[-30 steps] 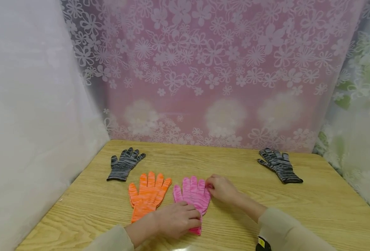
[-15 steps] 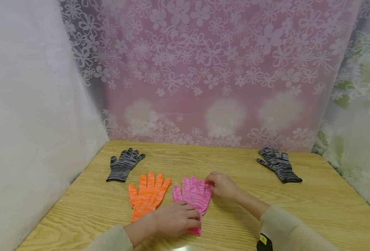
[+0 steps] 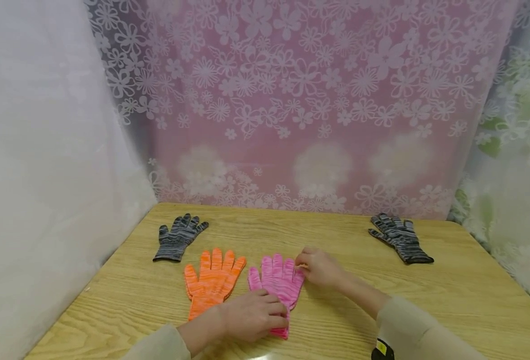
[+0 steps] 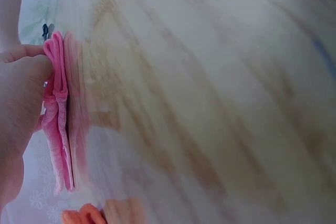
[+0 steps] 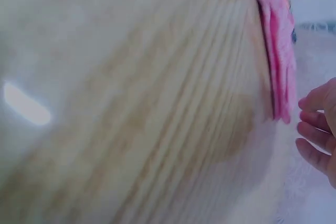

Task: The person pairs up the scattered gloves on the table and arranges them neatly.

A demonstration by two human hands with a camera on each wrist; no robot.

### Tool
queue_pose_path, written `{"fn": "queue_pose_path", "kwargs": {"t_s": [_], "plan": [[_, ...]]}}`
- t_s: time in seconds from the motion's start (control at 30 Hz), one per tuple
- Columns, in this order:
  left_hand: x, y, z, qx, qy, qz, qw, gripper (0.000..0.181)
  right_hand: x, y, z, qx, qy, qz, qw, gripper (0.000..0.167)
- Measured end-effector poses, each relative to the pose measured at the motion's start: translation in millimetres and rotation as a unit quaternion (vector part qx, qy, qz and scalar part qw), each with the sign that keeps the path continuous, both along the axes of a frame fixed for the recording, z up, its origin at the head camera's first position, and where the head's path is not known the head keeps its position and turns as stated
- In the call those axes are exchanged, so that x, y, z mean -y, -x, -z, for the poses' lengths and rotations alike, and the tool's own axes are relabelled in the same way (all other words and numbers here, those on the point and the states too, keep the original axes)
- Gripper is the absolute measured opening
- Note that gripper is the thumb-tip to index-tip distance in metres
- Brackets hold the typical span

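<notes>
A pink knit glove (image 3: 279,280) lies flat near the front middle of the table, fingers pointing away; it looks layered at the edge in the wrist views. My left hand (image 3: 255,315) holds its cuff (image 4: 56,66), with thumb and fingertips against the fabric. Beside the glove's little finger is my right hand (image 3: 321,268), fingers loosely bent; in the right wrist view a gap separates these fingers (image 5: 314,129) from the pink fabric (image 5: 281,61). An orange glove (image 3: 213,277) lies just left of the pink one, its cuff partly hidden by my left forearm.
A grey-black striped glove (image 3: 179,237) lies at the table's back left, another striped glove (image 3: 401,239) at the back right. The wooden table (image 3: 112,310) meets a pink floral curtain (image 3: 265,150) behind and pale sheets at both sides.
The pink glove's little finger has spread slightly to the right. My right hand has shifted a little right, off that finger. The left hand keeps its place on the cuff.
</notes>
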State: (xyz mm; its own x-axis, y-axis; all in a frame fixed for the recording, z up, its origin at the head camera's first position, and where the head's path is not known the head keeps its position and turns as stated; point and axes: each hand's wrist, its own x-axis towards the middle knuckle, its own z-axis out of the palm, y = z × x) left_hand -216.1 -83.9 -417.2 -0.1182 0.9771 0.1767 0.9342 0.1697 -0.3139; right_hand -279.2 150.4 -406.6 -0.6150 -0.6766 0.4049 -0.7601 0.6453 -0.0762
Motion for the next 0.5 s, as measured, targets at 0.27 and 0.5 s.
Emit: {"fn": "queue_pose_path", "kwargs": {"t_s": [0.27,0.5], "plan": [[1.2,0.1,1.0,-0.010,0.001,-0.010,0.9999,0.020,4.2,-17.9,-1.9,0.033,-0.061,-0.120,0.9903,0.006],[1.2,-2.5,-0.1,-0.018,0.004,-0.012,0.9998,0.022,-2.9,-13.9,3.4,-0.007,-0.056,-0.183,0.9815,0.010]]}}
